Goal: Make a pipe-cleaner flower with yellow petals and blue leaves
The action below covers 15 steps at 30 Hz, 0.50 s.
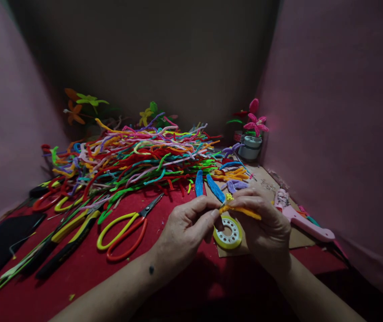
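Observation:
My left hand (pixel 186 226) is closed in a pinch at the near end of an orange pipe-cleaner petal (pixel 248 212), beside a small yellow curled tuft (pixel 229 197). From the other side my right hand (pixel 268 226) grips the same petal, its fingers curled over it. The exact contact at the fingertips is partly hidden. Just below the fingers lies a roll of yellow-edged tape (pixel 227 245). Two blue pipe-cleaner petals (pixel 214 187) lie beyond the hands, with purple petals (pixel 235 186) and a bundle of orange pieces (pixel 233 173) to their right.
A big heap of coloured pipe cleaners (pixel 151 156) spreads across the back. Scissors (pixel 134 237) and pliers (pixel 74 235) rest on the red cloth at left. A pink glue gun (pixel 307 223) lies right, on cardboard (pixel 299 241). Behind stands a potted pink flower (pixel 250 147).

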Motion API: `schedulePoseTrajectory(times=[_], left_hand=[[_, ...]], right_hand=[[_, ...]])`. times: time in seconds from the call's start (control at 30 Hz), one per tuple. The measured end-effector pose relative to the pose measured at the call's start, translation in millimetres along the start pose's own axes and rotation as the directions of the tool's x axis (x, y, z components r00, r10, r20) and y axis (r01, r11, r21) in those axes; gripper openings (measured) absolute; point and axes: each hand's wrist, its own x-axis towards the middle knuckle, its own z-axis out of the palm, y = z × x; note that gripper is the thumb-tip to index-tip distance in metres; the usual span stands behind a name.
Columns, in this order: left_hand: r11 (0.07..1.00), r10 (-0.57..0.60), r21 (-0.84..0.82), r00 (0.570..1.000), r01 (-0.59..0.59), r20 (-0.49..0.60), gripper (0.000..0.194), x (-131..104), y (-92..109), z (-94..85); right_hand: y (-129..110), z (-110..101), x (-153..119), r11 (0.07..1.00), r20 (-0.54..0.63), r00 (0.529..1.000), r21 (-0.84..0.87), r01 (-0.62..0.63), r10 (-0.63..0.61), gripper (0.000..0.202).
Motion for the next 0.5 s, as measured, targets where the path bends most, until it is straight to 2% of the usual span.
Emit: schedulePoseTrajectory(times=[0.13,0.23,0.33,0.5], left_hand=[[0.999,0.021,0.033,1.000,-0.021,-0.003,0.015,-1,-2,0.7],[0.988,0.069,0.137,0.997,-0.067,-0.015,0.016,-3,-5,1.0],[0.948,0.171,0.278,0.985,-0.154,-0.038,0.016,-4,-8,2.7],[0.851,0.347,0.432,0.937,-0.298,-0.038,0.013,-5,-12,5.3]], right_hand=[[0,0,-1,1.000,-0.011,1.000,0.007,-0.007,0.007,0.031],[0,0,-1,1.000,-0.008,1.000,-0.012,-0.008,0.008,0.031],[0,1,-3,0.999,-0.021,1.000,-0.040,0.000,-0.001,0.029],[-1,3,-5,0.997,-0.028,0.999,-0.070,0.013,-0.015,0.029]])
